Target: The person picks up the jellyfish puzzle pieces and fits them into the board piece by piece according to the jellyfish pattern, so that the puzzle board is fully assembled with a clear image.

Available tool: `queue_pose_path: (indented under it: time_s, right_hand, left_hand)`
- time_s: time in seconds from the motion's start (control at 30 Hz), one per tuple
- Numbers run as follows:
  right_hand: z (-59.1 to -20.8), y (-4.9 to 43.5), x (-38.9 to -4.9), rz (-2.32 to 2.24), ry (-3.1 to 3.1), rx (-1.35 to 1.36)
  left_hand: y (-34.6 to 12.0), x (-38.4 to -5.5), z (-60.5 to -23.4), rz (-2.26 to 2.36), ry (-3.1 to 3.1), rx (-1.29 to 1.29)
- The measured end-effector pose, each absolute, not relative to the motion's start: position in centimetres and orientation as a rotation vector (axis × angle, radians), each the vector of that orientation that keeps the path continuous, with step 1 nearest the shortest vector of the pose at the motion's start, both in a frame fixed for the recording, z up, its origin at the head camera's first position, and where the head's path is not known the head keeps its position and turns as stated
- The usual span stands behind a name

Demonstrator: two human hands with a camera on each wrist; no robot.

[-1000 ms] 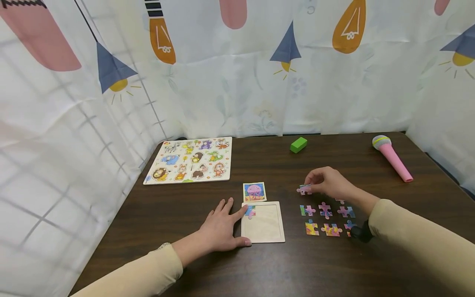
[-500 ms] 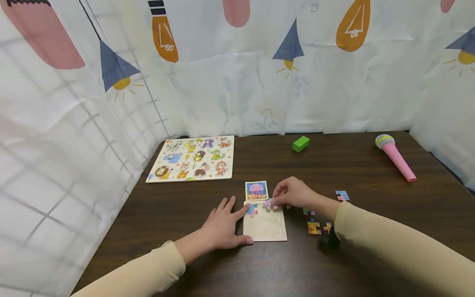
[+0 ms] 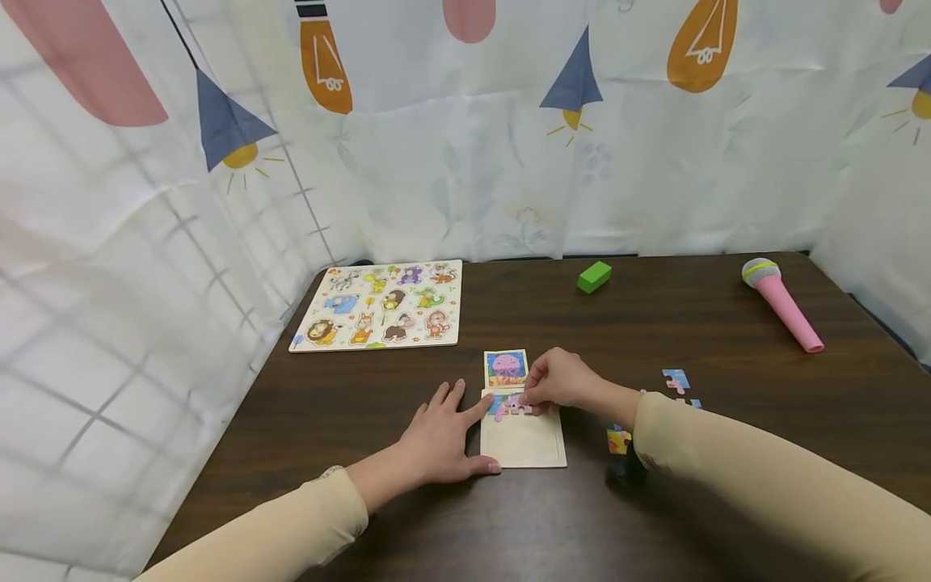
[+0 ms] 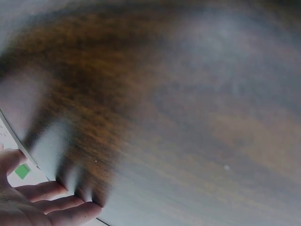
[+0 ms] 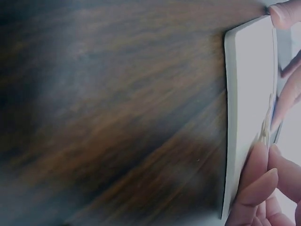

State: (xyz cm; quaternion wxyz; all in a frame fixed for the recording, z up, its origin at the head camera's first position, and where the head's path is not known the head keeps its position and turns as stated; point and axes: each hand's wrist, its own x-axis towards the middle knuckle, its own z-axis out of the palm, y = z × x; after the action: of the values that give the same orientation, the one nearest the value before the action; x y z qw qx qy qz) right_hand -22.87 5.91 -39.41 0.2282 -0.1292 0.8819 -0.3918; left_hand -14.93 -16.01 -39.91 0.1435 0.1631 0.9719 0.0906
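A shallow wooden puzzle tray [image 3: 520, 444] lies on the dark table below a jellyfish picture card [image 3: 506, 366]. My left hand [image 3: 440, 440] is spread flat, its index finger and thumb touching the tray's left edge. A blue-and-pink jigsaw piece [image 3: 497, 406] sits in the tray's upper left corner. Beside it, my right hand [image 3: 563, 378] pinches a pink jigsaw piece [image 3: 517, 404] with an eye on it, at the tray's top edge. The right wrist view shows this pinched piece [image 5: 266, 125] tilted, nearly edge-on, over the tray [image 5: 249, 70].
Loose jigsaw pieces, among them a blue one [image 3: 676, 380] and a yellow one [image 3: 619, 440], lie to the right, partly hidden by my right arm. Farther back are an animal puzzle board [image 3: 381, 307], a green block [image 3: 594, 276] and a pink toy microphone [image 3: 785, 307].
My right hand has carried the pink jigsaw piece leftward from the loose pieces to the tray's top row, beside the corner piece. The left hand has stayed at the tray's edge.
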Motion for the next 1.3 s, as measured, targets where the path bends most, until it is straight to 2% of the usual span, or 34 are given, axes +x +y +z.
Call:
queue_pose_path:
  time_s: [0.27,0.6,1.3]
  right_hand:
    - [-38.9,5.1,-23.3,-1.002,2.441,-0.351]
    - [-38.2,4.5,-23.3,-0.778,2.598,-0.508]
    - [-39.1,3.8,-23.4,-0.739,2.634,-0.479]
  left_hand:
    - [-16.0,-15.0,-39.8,0.261,2.790,0.465]
    - [-16.0,-14.9,-39.7,0.282,2.801,0.470]
    - [-16.1,-14.8,-39.6,0.275,2.800,0.472]
